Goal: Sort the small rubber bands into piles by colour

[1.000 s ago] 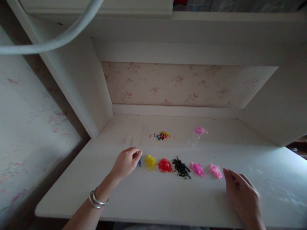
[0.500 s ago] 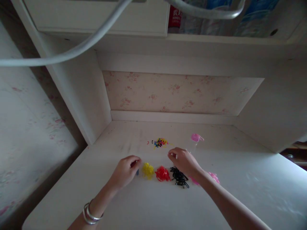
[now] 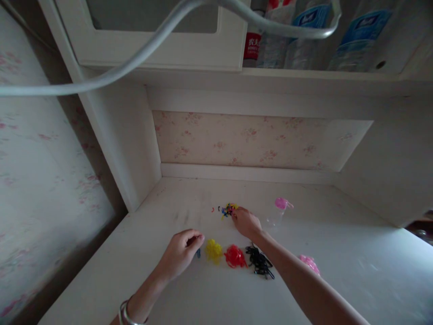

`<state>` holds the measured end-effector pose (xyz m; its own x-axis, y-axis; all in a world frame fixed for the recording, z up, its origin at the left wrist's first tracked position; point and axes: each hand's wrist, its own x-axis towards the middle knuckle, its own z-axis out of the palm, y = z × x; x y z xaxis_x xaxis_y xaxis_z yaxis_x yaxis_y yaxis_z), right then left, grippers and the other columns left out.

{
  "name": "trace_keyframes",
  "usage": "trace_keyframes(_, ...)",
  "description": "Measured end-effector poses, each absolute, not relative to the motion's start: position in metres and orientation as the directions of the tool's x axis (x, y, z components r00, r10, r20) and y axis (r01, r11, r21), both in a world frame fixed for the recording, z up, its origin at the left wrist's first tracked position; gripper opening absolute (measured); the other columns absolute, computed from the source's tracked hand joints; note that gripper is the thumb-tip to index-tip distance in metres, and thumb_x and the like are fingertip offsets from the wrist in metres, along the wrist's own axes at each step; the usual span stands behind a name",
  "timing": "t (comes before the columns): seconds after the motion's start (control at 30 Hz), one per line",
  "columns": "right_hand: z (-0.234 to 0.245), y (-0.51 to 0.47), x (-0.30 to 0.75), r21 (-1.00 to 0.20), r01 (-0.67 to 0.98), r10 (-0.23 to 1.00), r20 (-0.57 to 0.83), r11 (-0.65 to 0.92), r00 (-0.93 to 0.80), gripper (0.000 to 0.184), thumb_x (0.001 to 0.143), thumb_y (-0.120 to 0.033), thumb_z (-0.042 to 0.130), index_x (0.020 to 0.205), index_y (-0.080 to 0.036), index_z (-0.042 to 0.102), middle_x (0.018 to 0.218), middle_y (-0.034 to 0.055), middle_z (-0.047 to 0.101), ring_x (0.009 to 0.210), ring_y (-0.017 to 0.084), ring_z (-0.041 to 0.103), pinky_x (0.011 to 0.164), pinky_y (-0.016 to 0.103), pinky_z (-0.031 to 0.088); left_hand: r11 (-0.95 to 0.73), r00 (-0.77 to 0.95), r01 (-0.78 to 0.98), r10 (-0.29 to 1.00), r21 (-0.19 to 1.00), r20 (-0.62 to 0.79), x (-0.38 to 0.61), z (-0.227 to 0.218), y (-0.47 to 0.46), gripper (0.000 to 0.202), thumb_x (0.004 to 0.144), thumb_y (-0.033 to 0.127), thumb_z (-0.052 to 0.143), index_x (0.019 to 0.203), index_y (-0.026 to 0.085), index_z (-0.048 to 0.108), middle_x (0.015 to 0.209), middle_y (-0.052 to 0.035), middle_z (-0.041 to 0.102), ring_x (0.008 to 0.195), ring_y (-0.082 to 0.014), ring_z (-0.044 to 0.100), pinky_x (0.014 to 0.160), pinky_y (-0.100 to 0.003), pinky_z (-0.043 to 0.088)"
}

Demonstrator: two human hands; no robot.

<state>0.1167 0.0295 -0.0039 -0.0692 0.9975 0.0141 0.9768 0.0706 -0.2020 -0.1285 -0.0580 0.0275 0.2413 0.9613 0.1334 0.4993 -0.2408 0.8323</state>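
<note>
On the white desk [image 3: 209, 298] lies a row of small sorted piles: blue bits [image 3: 199, 253], a yellow pile [image 3: 214, 249], a red pile [image 3: 235, 256], a black pile [image 3: 260, 262] and a pink pile [image 3: 309, 263]. Another pink pile is hidden under my right forearm. My left hand [image 3: 181, 255], fingers curled, rests beside the blue bits and may be pinching one. My right hand [image 3: 246, 222] reaches to the mixed multicoloured heap [image 3: 227, 210] further back, fingertips pinched at its edge; what they hold is hidden.
A clear container with a pink lid [image 3: 280, 205] lies at the back right of the heap. A white cable [image 3: 142, 49] hangs across the top. Water bottles [image 3: 304, 40] stand on the shelf above. Cabinet walls enclose the desk on both sides.
My right hand moved from the desk's right side across the row and forward to the mixed heap. My left hand stayed by the blue bits. The camera tilted upward.
</note>
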Motion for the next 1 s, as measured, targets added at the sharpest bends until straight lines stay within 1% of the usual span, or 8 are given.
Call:
trace_keyframes(0.13, -0.004, 0.029, 0.118, -0.193, 0.979, 0.998, 0.011, 0.060, -0.059, 0.036, 0.094, -0.036, 0.032, 0.101, -0.023, 0.065, 0.110, 0.0070, 0.062, 0.095, 0.019, 0.061, 0.074, 0.028, 0.044, -0.209, 0.228, 0.490, 0.968, 0.846, 0.107, -0.129, 0.026, -0.057, 0.035, 0.084, 0.048, 0.045, 0.080, 0.020, 0.066, 0.075, -0.0007, 0.066, 0.071, -0.0146, 0.058, 0.063, -0.022, 0.041)
trace_keyframes(0.33, -0.003, 0.028, 0.120, -0.187, 0.979, 0.996, 0.018, 0.087, -0.085, 0.036, 0.092, -0.041, 0.035, 0.099, -0.025, 0.066, 0.108, 0.0054, 0.062, 0.092, 0.019, 0.061, 0.070, 0.027, 0.044, -0.161, 0.228, 0.467, 0.972, 0.869, 0.058, -0.130, 0.025, -0.056, 0.037, 0.083, 0.051, 0.046, 0.079, 0.019, 0.065, 0.071, 0.0001, 0.061, 0.067, -0.0134, 0.054, 0.059, -0.021, 0.039)
trace_keyframes(0.5, -0.004, 0.029, 0.117, -0.172, 0.981, 0.995, 0.037, 0.095, -0.089, 0.035, 0.093, -0.038, 0.033, 0.102, -0.026, 0.065, 0.112, 0.0039, 0.059, 0.089, 0.018, 0.061, 0.071, 0.028, 0.044, -0.157, 0.230, 0.458, 0.972, 0.875, 0.054, -0.131, 0.024, -0.056, 0.038, 0.083, 0.051, 0.046, 0.079, 0.019, 0.065, 0.070, 0.0004, 0.060, 0.066, -0.0131, 0.053, 0.058, -0.022, 0.038)
trace_keyframes(0.6, -0.003, 0.028, 0.117, -0.168, 0.980, 0.994, 0.053, 0.104, -0.096, 0.037, 0.094, -0.037, 0.030, 0.103, -0.026, 0.064, 0.115, 0.0045, 0.058, 0.087, 0.018, 0.062, 0.070, 0.028, 0.043, -0.151, 0.223, 0.450, 0.973, 0.880, 0.053, -0.131, 0.025, -0.056, 0.037, 0.083, 0.050, 0.046, 0.081, 0.019, 0.065, 0.074, -0.0004, 0.063, 0.070, -0.0142, 0.055, 0.061, -0.022, 0.040)
trace_keyframes(0.73, 0.001, 0.025, 0.123, -0.180, 0.978, 0.993, 0.062, 0.107, -0.097, 0.039, 0.095, -0.036, 0.029, 0.099, -0.024, 0.066, 0.108, 0.0060, 0.060, 0.084, 0.017, 0.062, 0.069, 0.027, 0.042, -0.159, 0.231, 0.446, 0.971, 0.881, 0.058, -0.131, 0.029, -0.058, 0.036, 0.083, 0.049, 0.047, 0.083, 0.018, 0.066, 0.078, -0.0013, 0.066, 0.075, -0.0153, 0.058, 0.065, -0.022, 0.041)
trace_keyframes(1.0, 0.005, 0.009, 0.139, -0.253, 0.963, 0.989, 0.135, 0.096, -0.063, 0.038, 0.094, -0.033, 0.033, 0.086, -0.020, 0.069, 0.098, 0.0070, 0.063, 0.080, 0.016, 0.061, 0.067, 0.025, 0.038, -0.185, 0.223, 0.487, 0.971, 0.854, 0.083, -0.129, 0.031, -0.060, 0.034, 0.083, 0.047, 0.047, 0.081, 0.018, 0.066, 0.073, -0.0001, 0.065, 0.068, -0.0135, 0.055, 0.060, -0.021, 0.038)
